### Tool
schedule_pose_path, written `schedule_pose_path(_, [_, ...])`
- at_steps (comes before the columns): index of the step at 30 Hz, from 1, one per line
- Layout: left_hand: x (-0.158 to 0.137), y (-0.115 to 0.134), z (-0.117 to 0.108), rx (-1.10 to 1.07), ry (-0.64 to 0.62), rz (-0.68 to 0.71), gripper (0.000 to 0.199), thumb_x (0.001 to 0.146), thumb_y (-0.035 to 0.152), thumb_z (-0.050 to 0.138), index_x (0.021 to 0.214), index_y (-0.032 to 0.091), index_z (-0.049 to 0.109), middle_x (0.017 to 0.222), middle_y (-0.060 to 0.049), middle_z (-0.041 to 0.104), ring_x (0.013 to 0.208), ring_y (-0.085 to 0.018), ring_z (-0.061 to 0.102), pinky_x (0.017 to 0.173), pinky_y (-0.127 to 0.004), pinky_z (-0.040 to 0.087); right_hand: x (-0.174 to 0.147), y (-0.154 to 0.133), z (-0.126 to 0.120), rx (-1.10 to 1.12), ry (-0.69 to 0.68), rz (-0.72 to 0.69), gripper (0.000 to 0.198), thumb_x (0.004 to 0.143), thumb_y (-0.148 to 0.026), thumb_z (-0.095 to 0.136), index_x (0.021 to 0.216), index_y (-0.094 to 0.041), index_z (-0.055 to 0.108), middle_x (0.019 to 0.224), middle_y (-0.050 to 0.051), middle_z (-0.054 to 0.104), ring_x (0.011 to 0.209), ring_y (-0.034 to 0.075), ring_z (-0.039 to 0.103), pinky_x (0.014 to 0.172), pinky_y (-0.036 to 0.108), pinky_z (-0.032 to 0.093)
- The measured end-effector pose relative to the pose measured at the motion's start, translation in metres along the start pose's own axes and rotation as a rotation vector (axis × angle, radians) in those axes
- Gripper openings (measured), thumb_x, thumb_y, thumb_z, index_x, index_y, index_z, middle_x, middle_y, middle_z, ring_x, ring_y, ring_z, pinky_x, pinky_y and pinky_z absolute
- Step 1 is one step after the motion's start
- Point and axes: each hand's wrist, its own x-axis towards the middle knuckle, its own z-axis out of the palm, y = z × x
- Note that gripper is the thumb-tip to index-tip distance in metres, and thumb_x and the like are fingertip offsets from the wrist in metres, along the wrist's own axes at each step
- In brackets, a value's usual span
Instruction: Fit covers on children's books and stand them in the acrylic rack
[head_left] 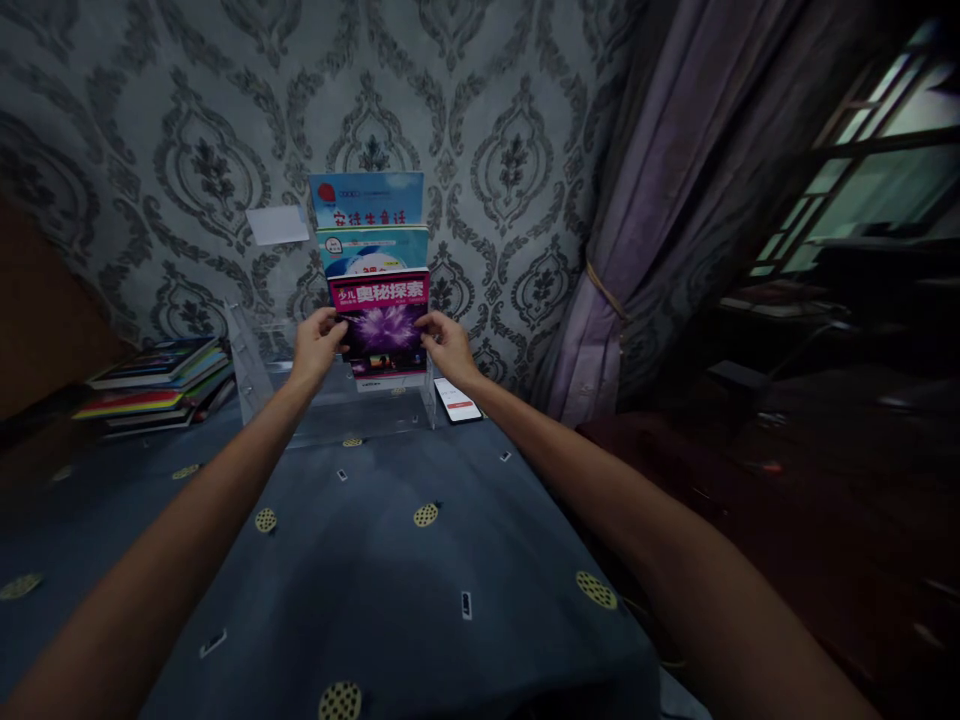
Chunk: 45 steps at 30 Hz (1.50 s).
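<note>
— Two forearms (202, 500) are nearest; where is the purple book (384, 328)?
— Upright between left hand (318, 347) and right hand (448, 348), both gripping its sides. Blue books (367, 203) stand behind, toward twelve o'clock, phone (459, 403) at four, book pile (161, 385) at nine.

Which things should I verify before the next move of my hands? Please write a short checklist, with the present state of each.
1. Left hand holding the left edge of the purple book: ok.
2. Right hand holding its right edge: ok.
3. Front cover facing you, title upright: ok.
4. Tops of the two blue books, rear and nearer, visible above it: ok.
5. Bottom of the purple book resting on the clear rack: cannot tell.
6. Phone at the rack's right side, screen lit: ok.
</note>
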Motion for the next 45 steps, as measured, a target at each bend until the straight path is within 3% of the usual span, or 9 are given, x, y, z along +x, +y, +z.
schedule_pose_path(5, [-0.004, -0.015, 0.001, 0.083, -0.014, -0.009, 0.022, 0.068, 0.032, 0.068, 0.082, 0.021, 0.057, 0.073, 0.002, 0.055, 0.066, -0.015, 0.053, 0.060, -0.026, 0.051, -0.008, 0.008, -0.001, -0.109, 0.018, -0.024, 0.022, 0.075, -0.014, 0.052, 0.090, -0.020, 0.067, 0.097, 0.006, 0.067, 0.091, 0.021, 0.061, 0.085, 0.036, 0.051])
schedule_pose_path(14, [-0.005, -0.032, -0.001, 0.289, -0.021, 0.013, 0.010, 0.076, 0.029, 0.061, 0.080, 0.021, 0.056, 0.072, 0.001, 0.058, 0.065, -0.016, 0.057, 0.063, -0.027, 0.046, -0.009, 0.007, 0.000, -0.167, 0.003, -0.057, 0.024, 0.078, -0.011, 0.051, 0.094, -0.020, 0.067, 0.100, 0.007, 0.066, 0.091, 0.021, 0.061, 0.089, 0.037, 0.052])
schedule_pose_path(19, [-0.005, -0.031, -0.001, 0.455, 0.008, 0.052, 0.008, 0.081, 0.027, 0.059, 0.086, 0.021, 0.055, 0.079, -0.001, 0.061, 0.075, -0.019, 0.060, 0.072, -0.029, 0.047, -0.013, 0.011, 0.002, -0.220, 0.019, -0.063, 0.027, 0.077, -0.008, 0.051, 0.096, -0.019, 0.067, 0.107, 0.010, 0.062, 0.102, 0.024, 0.061, 0.093, 0.039, 0.052])
schedule_pose_path(27, [-0.018, -0.028, 0.004, 0.764, -0.025, 0.021, 0.006, 0.085, 0.025, 0.059, 0.088, 0.020, 0.059, 0.092, -0.009, 0.069, 0.096, -0.027, 0.065, 0.090, -0.037, 0.047, -0.016, 0.018, 0.006, -0.326, 0.037, -0.063, 0.026, 0.076, -0.008, 0.051, 0.094, -0.019, 0.068, 0.099, 0.009, 0.068, 0.095, 0.025, 0.064, 0.089, 0.039, 0.053])
schedule_pose_path(36, [-0.019, -0.016, 0.009, 1.008, -0.104, -0.020, 0.018, 0.095, 0.024, 0.051, 0.100, 0.017, 0.067, 0.104, -0.013, 0.074, 0.103, -0.028, 0.068, 0.091, -0.036, 0.048, -0.018, 0.016, 0.012, -0.362, 0.048, -0.080, 0.024, 0.078, -0.009, 0.049, 0.086, -0.020, 0.068, 0.093, 0.010, 0.071, 0.095, 0.028, 0.065, 0.091, 0.044, 0.051])
schedule_pose_path(45, [-0.021, -0.008, 0.010, 1.086, -0.132, -0.019, 0.023, 0.097, 0.023, 0.049, 0.106, 0.016, 0.068, 0.107, -0.014, 0.075, 0.106, -0.030, 0.068, 0.090, -0.036, 0.048, -0.019, 0.017, 0.011, -0.380, 0.053, -0.093, 0.023, 0.078, -0.009, 0.050, 0.080, -0.022, 0.069, 0.089, 0.008, 0.072, 0.094, 0.027, 0.066, 0.091, 0.043, 0.050])
